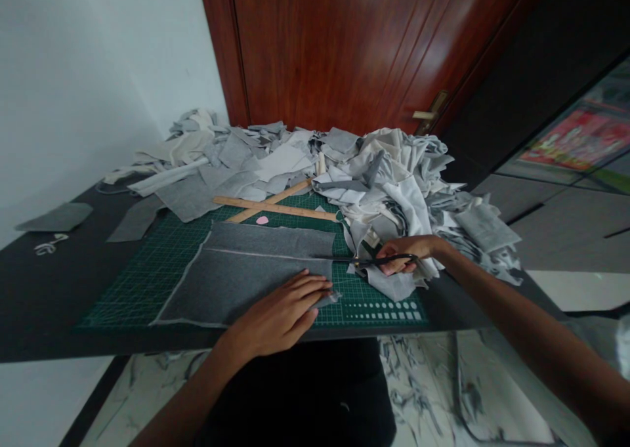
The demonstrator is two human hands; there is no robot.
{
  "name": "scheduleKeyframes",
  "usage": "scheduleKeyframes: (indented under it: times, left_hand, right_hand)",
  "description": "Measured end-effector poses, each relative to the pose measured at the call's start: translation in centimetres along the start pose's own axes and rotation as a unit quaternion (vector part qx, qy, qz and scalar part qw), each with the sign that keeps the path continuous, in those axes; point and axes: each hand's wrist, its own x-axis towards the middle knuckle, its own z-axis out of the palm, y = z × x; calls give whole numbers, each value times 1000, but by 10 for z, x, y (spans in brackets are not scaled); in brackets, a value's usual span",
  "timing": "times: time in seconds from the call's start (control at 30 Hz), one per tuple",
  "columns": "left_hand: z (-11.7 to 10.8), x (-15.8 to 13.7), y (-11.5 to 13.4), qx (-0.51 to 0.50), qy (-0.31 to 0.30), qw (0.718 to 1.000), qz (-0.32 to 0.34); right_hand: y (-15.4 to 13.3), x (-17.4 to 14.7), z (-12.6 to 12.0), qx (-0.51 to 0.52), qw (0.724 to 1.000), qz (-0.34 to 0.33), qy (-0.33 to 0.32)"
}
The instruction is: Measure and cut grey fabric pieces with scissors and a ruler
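Scissors (364, 261), blade tips (336, 259) hard for us to make out, wrapped in our right grip (406, 246); grey cloth (246, 279) left of it, under our flattened left grip (280, 312)

Grey cloth (256, 276), black scissors (401, 258), pale-gridded green mat (130, 283)

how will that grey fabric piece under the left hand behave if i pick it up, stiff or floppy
The grey fabric piece will probably droop, since it looks thin and lies flat on the green mat. It's likely light for its size, for the same reason. It may crease easily: similar-looking scraps beyond it lie folded and crumpled.
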Motion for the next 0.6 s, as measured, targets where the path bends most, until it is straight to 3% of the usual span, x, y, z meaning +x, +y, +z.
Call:
scheduleKeyframes:
  times: [0.6]
  left_hand:
    - [2, 0, -2, -24, 11, 1000, 2]
  right_hand:
    - [-6, -1, 3, 1, 1000, 9, 8]
